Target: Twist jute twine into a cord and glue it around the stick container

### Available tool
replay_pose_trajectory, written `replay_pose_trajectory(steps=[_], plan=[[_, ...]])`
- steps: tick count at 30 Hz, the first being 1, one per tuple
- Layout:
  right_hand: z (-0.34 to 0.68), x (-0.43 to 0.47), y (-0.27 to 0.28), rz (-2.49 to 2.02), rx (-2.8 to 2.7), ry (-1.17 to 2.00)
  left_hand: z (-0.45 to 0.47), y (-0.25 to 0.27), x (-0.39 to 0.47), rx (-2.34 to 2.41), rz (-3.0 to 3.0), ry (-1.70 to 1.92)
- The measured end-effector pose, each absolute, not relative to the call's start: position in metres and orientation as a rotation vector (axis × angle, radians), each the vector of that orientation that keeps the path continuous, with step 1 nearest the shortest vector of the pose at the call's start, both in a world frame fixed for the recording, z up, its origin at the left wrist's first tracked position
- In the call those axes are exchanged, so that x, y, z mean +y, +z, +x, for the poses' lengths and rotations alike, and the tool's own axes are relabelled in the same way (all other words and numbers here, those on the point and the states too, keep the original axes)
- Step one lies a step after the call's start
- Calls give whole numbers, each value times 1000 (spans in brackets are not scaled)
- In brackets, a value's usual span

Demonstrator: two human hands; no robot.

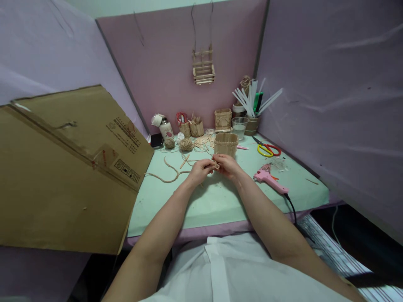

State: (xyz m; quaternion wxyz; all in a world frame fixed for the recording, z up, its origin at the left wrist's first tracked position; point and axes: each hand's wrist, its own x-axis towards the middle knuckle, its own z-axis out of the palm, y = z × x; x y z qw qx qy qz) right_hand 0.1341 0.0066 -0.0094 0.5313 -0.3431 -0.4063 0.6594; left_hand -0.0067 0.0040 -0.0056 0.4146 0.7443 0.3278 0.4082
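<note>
Both hands meet over the middle of the pale green table, fingers pinched around a small loop of twine (217, 166). My left hand (201, 171) grips the twine from the left side. From the right, my right hand (227, 166) closes on the same loop. Directly behind my hands stands a small basket made of wooden sticks (226, 143). A length of thicker cord (166, 180) curves across the table to the left of my left hand, with a loose wooden stick (185, 161) close by.
At right lie a pink glue gun (271, 181) and scissors (266, 150). Along the back stand a cup of water (239, 128), a pot of white glue sticks (252, 124), stick holders (197, 127) and twine balls (185, 145). A large cardboard sheet (72, 184) leans at left.
</note>
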Motion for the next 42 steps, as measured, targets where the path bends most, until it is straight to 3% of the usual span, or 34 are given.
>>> replay_pose_trajectory(steps=[5,9,12,18,23,29,35,42], plan=[[133,8,-11,-927,-1028,1469,-4,-3,3,882,1716,1072],[132,10,-12,-1204,-1182,884,-6,-4,8,1018,1491,1195],[131,8,-11,-1114,-1454,453,-7,-5,12,1080,1373,1238],[131,2,-9,-957,-1771,263,-7,-8,12,1120,1468,1232],[131,5,-10,-997,-1734,328,-10,-11,13,1202,1732,1196],[130,10,-9,-1132,-1592,678,-12,-11,13,1301,1978,1156],[128,4,-9,-1061,-1261,1186,-11,-11,15,1302,1929,1120],[129,5,-11,-1003,-1077,1386,-11,-14,16,1280,1864,1091]])
